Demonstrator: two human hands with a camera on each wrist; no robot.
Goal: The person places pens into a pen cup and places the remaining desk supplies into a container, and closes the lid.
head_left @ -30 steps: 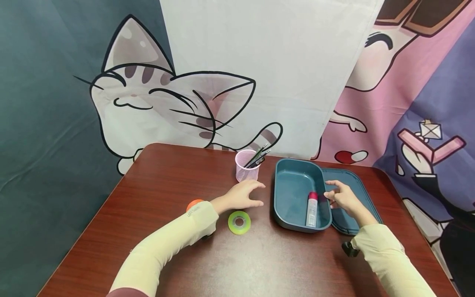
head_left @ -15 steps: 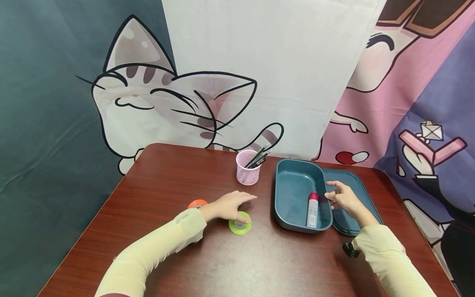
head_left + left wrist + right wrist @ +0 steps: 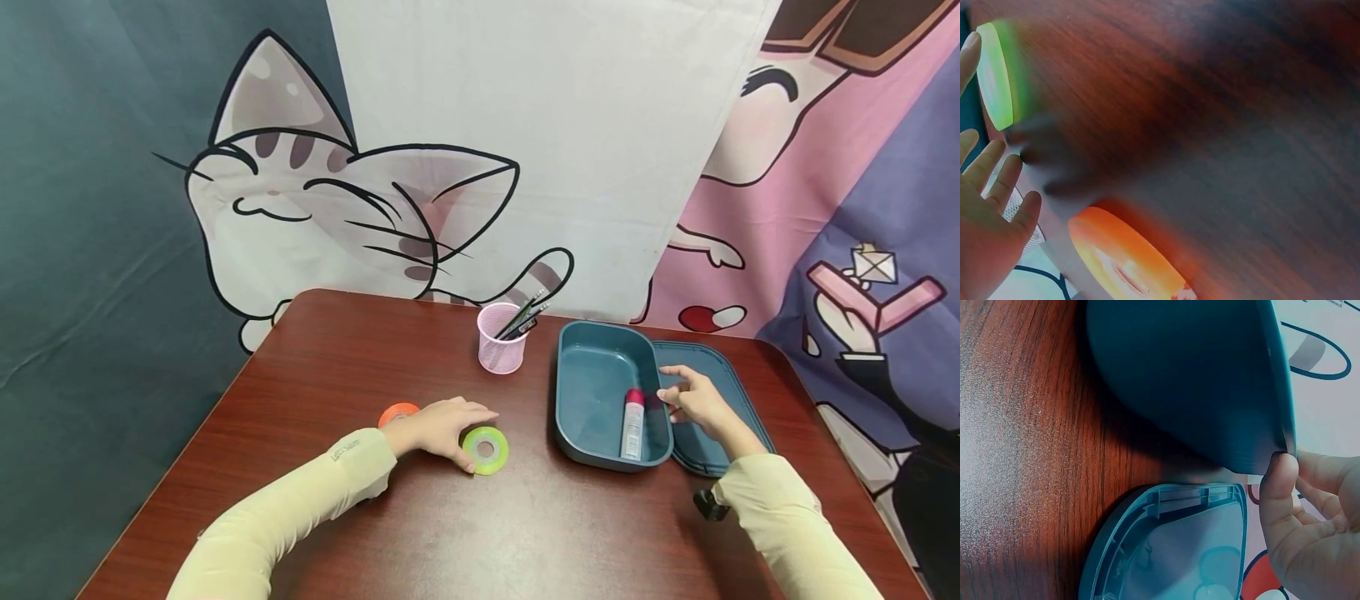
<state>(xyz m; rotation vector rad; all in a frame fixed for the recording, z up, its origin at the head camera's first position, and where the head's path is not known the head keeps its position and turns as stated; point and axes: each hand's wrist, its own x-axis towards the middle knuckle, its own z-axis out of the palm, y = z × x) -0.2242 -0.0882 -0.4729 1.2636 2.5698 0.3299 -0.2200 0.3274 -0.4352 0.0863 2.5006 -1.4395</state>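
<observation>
My left hand (image 3: 438, 425) reaches around the left side of a green tape roll (image 3: 501, 451) lying flat on the table. Its thumb is by the roll's near edge and its fingers stretch past the far edge. In the left wrist view those fingers are spread, and an orange tape roll (image 3: 1122, 250) lies near that wrist. With thumb and index finger, my right hand (image 3: 697, 402) pinches the right rim of a teal plastic box (image 3: 1191, 381). Inside the box lies a white tube (image 3: 632, 429) with a dark pink cap.
A teal lid (image 3: 727, 383) lies on the table right of the box, partly under my right hand. Behind the green roll stands a pink mesh cup (image 3: 501, 354) with several pens (image 3: 517, 321). A printed cloth (image 3: 585, 125) hangs behind the brown table (image 3: 337, 350).
My left hand has come down and to the left from near the pen cup, passing over the green tape roll to its left side. The right hand stays at the box rim.
</observation>
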